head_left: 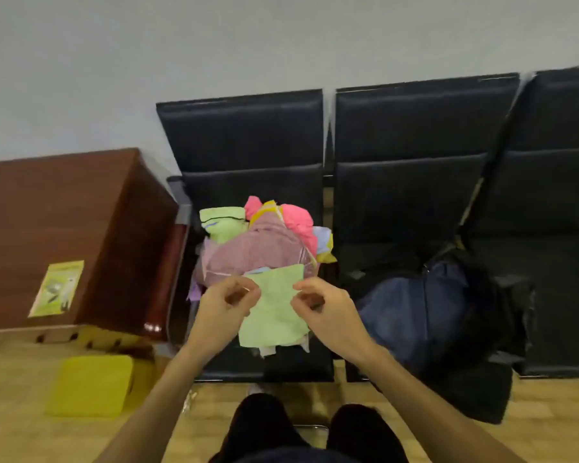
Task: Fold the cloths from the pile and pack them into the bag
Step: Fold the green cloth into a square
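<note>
A light green cloth (276, 309) hangs between the two hands in front of the pile (261, 242), its top edge level with the pile's near side and its lower edge drooping over the front of the black seat (248, 145). The left hand (226, 302) pinches the cloth's left edge with curled fingers, and the right hand (325, 302) pinches its right edge the same way, so the hands sit slightly apart with the cloth spread between them. The pile, a heap of pink, mauve, yellow and pale green cloths, rests on that seat just behind the held cloth. Right of the pile, on the neighbouring seat, lies the dark blue bag (425, 305). Left of the pile stands a brown wooden cabinet (64, 235) with a yellow-green packet (57, 289) on top. A yellow box (92, 385) sits on the floor below the cabinet.
</note>
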The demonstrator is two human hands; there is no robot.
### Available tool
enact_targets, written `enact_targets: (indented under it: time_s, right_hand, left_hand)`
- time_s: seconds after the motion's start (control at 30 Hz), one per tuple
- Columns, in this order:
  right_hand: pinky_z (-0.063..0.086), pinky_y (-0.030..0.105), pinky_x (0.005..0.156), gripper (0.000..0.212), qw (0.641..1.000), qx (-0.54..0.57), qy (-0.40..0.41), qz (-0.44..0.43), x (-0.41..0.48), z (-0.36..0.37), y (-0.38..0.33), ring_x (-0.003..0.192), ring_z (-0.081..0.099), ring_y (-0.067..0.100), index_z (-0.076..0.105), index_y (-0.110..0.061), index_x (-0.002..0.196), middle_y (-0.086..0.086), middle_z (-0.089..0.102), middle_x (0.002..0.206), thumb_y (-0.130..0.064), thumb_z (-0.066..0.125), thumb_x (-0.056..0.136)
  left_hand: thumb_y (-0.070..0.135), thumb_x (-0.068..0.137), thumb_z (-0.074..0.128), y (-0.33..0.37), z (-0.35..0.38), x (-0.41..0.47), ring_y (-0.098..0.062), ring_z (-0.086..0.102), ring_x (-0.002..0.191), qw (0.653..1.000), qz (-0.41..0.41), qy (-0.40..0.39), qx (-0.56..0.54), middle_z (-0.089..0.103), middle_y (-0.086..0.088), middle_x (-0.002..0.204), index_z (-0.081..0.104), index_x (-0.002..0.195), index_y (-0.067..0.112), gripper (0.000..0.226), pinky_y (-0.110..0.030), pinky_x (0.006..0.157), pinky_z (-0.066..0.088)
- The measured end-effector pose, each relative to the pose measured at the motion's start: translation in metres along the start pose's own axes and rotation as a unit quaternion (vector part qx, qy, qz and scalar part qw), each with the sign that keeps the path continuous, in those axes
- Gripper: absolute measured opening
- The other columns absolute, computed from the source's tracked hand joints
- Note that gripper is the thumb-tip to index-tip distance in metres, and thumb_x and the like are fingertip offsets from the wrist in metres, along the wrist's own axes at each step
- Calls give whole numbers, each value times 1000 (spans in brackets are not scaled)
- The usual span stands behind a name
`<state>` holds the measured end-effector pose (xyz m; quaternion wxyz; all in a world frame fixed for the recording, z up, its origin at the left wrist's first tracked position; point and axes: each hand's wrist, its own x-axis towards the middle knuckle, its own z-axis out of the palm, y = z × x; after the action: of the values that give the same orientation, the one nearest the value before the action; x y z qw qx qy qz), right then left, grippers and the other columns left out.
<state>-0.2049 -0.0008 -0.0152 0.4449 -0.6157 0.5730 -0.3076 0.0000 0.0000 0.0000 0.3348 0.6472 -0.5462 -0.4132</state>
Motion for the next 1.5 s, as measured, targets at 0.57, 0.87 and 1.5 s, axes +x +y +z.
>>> enact_targets:
  time_s: [0.57,0.87,1.5]
  right_hand:
    - [33,22,97,36,981,-184,-58,32,190,185,166,126,50,25,60,-10,128,7,60,132,-3,58,93]
    - [42,49,96,55,941,-334,-42,-42,236,230,241,127,43,36,50,-7,138,15,56,134,5,54,85]
    - [34,39,79,23,868,-480,63,-112,152,201,212,103,61,36,57,-10,113,15,68,108,-27,50,101]
  left_hand:
    - [23,92,68,-265,4,178,-22,61,99,974,-26,7,223,67,0,104,68,105,16,15,-33,80,48]
    - [26,88,69,-349,37,216,-35,46,116,934,43,16,355,54,-14,124,61,127,16,41,-45,96,39]
    - [40,81,78,-324,10,154,-20,57,69,964,108,38,239,61,1,67,53,67,22,33,-42,67,48]
